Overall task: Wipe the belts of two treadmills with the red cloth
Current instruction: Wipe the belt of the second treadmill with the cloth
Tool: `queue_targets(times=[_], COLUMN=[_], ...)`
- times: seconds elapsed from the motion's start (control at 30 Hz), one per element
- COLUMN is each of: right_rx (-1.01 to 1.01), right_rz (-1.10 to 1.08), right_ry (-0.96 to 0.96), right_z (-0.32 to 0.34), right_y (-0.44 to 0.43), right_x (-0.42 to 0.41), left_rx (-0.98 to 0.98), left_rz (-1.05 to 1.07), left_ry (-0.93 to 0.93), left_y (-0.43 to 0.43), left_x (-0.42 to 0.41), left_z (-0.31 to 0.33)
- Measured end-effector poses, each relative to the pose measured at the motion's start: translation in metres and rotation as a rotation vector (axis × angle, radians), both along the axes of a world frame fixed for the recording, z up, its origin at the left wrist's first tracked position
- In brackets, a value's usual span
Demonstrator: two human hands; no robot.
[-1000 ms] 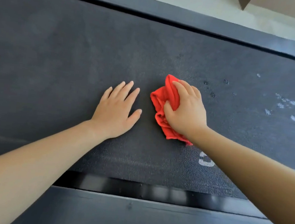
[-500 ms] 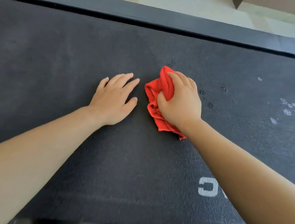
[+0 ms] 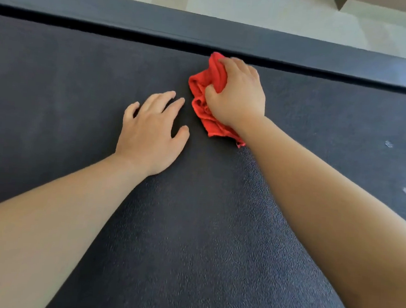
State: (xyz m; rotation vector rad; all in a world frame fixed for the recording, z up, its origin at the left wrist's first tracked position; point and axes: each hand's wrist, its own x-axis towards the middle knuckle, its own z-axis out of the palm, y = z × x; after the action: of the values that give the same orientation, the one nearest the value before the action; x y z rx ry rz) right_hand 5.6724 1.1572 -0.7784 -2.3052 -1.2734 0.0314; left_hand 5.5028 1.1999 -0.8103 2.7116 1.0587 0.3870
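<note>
- Pale floor (image 3: pixel 234 4) is seen beyond a dark side rail (image 3: pixel 135 16), and most of the view is filled by the dark, grainy treadmill belt (image 3: pixel 190 226).
- At the far edge of the belt, just short of the rail, the red cloth (image 3: pixel 201 99) is held bunched under the right hand (image 3: pixel 236 100), whose fingers are curled and clamped on it; a loose corner trails out beside the wrist.
- The left hand (image 3: pixel 149 134) is laid flat on the belt just beside the cloth, fingers spread and holding nothing, apparently as a brace.
- The cloth is judged light, soft and limp: it will crumple rather than keep a shape, so it is best gathered into a wad in the palm and pressed down from above.
- Drag is to be expected from the rough belt, so firm pressure is likely needed.
- A few pale specks (image 3: pixel 389 144) are left on the belt to the right.
</note>
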Motion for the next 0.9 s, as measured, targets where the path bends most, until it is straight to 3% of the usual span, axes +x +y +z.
queue_targets(times=[0.2, 0.5, 0.73, 0.9], right_rx=[-0.056, -0.042, -0.09, -0.1], right_rz=[0.039, 0.123, 0.082, 0.141], right_ry=[-0.027, -0.034, 0.007, -0.02], right_z=[0.005, 0.003, 0.012, 0.009], right_y=[0.007, -0.148, -0.272, -0.312], right_x=[0.003, -0.058, -0.117, -0.133], left_rx=[-0.015, 0.057, -0.047, -0.044], left_rz=[0.002, -0.025, -0.275, -0.332], left_ry=[-0.01, 0.033, 0.097, 0.162], left_y=[0.001, -0.018, -0.133, -0.202], left_x=[0.001, -0.006, -0.082, -0.148], left_z=[0.0, 0.009, 0.021, 0.018])
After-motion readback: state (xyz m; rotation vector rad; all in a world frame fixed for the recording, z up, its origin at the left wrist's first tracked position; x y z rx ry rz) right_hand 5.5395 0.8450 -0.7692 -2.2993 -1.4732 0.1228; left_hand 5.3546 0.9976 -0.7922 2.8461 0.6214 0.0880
